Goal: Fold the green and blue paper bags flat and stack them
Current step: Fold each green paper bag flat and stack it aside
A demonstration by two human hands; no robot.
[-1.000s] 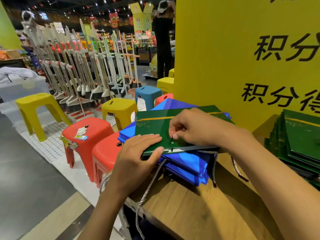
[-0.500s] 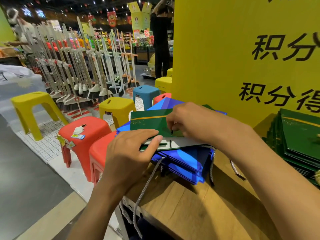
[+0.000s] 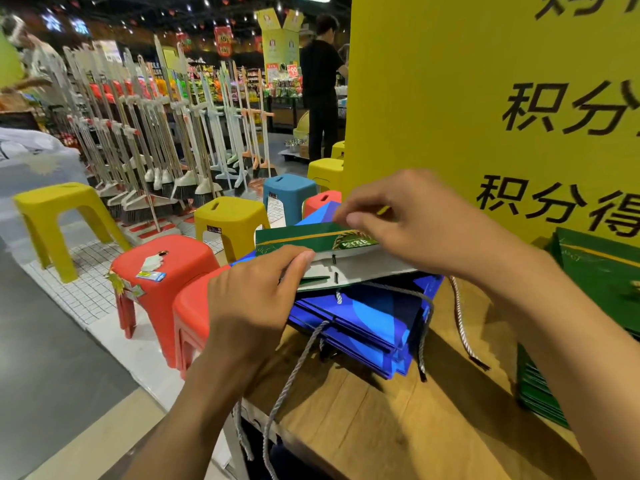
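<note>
A green paper bag (image 3: 301, 239) with a gold stripe lies on a stack of flat blue paper bags (image 3: 367, 317) on the wooden table (image 3: 398, 420). The bag's top panel is raised, so its white inside (image 3: 367, 268) shows. My left hand (image 3: 249, 303) holds the bag's near left edge, thumb against the white rim. My right hand (image 3: 412, 220) pinches the raised upper panel at its far edge. Grey rope handles (image 3: 294, 372) hang over the table's front. A second stack of flat green bags (image 3: 602, 271) lies at the right.
A tall yellow sign board (image 3: 485, 98) stands right behind the bags. Red (image 3: 162, 268), yellow (image 3: 230, 216) and blue (image 3: 289, 188) plastic stools crowd the floor left of the table. Brooms (image 3: 156, 143) stand in a rack beyond. A person in black (image 3: 320, 88) stands in the aisle.
The green bag's top panel has lifted from flat to open, exposing the white inside. My right hand rose and moved back with the panel. My left hand stayed on the near edge.
</note>
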